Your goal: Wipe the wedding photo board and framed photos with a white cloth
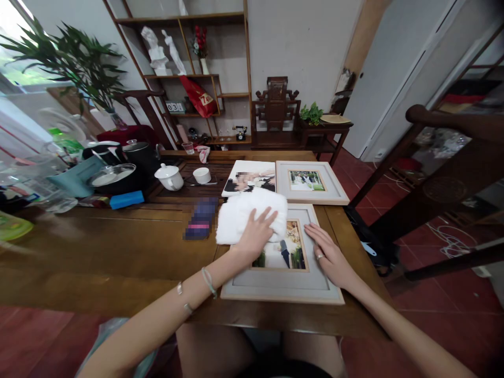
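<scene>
A picture frame with a pale wooden border and a grey mat lies flat near the table's front edge, holding an outdoor photo. My left hand rests on a folded white towel, its fingers spread over the cloth. The towel covers the frame's upper left part and spills past its left side. On the frame's right side lies my right hand, fingers stretched out flat, with a ring on one finger. Behind them are a second framed photo and a photo panel, partly covered by the towel.
On the wooden table, a blurred dark purple item lies left of the towel. Farther left are a blue box, a lidded white cup, a small white bowl and a black kettle. A dark chair stands right.
</scene>
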`<state>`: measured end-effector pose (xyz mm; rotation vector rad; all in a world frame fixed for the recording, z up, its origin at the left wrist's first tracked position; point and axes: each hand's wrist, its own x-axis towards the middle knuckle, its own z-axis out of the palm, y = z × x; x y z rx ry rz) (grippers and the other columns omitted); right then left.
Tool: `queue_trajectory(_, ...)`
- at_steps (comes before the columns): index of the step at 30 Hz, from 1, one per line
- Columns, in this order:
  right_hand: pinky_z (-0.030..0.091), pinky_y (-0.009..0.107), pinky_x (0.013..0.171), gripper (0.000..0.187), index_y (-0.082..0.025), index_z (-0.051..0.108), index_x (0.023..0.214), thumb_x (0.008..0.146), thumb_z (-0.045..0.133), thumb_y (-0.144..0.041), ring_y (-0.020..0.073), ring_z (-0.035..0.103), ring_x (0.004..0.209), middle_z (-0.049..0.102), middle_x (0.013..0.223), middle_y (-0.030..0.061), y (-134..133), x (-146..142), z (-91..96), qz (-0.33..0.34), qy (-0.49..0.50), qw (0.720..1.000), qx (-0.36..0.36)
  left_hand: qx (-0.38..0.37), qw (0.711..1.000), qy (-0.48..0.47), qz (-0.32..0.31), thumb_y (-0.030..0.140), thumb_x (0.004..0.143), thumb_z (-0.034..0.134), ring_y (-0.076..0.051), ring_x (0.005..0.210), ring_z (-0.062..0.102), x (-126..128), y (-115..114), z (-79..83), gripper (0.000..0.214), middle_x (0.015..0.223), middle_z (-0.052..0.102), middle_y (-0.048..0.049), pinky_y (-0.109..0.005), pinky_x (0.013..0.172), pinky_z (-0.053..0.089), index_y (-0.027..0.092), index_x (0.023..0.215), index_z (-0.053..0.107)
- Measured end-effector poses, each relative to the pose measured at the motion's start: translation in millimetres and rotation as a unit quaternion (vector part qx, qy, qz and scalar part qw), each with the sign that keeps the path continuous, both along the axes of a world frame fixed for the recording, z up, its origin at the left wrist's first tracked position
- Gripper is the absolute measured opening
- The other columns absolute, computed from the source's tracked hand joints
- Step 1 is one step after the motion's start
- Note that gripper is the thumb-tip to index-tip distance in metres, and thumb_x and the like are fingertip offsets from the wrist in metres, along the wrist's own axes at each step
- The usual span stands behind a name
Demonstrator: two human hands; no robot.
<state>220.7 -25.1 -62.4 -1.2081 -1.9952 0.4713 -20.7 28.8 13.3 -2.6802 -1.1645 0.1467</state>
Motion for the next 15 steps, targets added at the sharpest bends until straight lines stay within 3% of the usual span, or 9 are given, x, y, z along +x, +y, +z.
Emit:
queue_trajectory(4, 0.026, 0.057, 0.115, 0.054, -0.030, 0.042, 0.141, 0.090, 0.036, -0.014, 0.0239, 0.033, 0.140, 0.046, 0.145, 0.0051, -0.1, -0.3, 0.7, -0.002, 0.003, 1.000, -0.001, -0.022, 0.999, 0.002, 0.037, -0.001, 0.077, 0.054, -0.029, 0.140, 0.029, -32.7, -3.5, 6.0, 0.031, 0.151, 0.034, -0.0058, -0.055, 0.107, 0.031, 0.019, 0.093, 0.072)
queue_trajectory(8, 0.026, 0.057, 0.115, 0.054, -0.031, 0.042, 0.142, 0.090, 0.036, -0.014, 0.0241, 0.033, 0.140, 0.046, 0.146, 0.0046, 0.0, -0.8, 1.1, -0.005, 0.003, 1.000, -0.003, -0.086, 0.996, -0.005, 0.034, 0.007, 0.068, 0.061, -0.034, 0.140, 0.027, -30.6, -36.9, 14.2, 0.035, 0.153, 0.030, -0.0108, -0.056, 0.106, 0.030, 0.016, 0.100, 0.070)
queue_trajectory(12, 0.026, 0.058, 0.115, 0.054, -0.030, 0.042, 0.141, 0.090, 0.036, -0.014, 0.0241, 0.032, 0.140, 0.046, 0.146, 0.0049, 0.4, -0.9, 1.9, -0.001, -0.002, 1.000, -0.001, -0.174, 0.982, -0.038, -0.063, 0.016, 0.073, 0.057, -0.032, 0.137, 0.034, -17.9, -96.9, 24.6, 0.035, 0.152, 0.032, -0.0096, -0.050, 0.101, 0.038, 0.018, 0.106, 0.068)
queue_trajectory(15, 0.026, 0.057, 0.116, 0.054, -0.030, 0.042, 0.141, 0.090, 0.036, -0.014, 0.0236, 0.032, 0.141, 0.045, 0.146, 0.0050, 0.3, -0.7, 2.5, -0.001, -0.006, 1.000, -0.003, -0.188, 0.973, -0.073, -0.111, 0.018, 0.074, 0.056, -0.030, 0.137, 0.035, -18.6, -118.7, 25.1, 0.032, 0.153, 0.030, -0.0082, -0.046, 0.100, 0.039, 0.019, 0.104, 0.067)
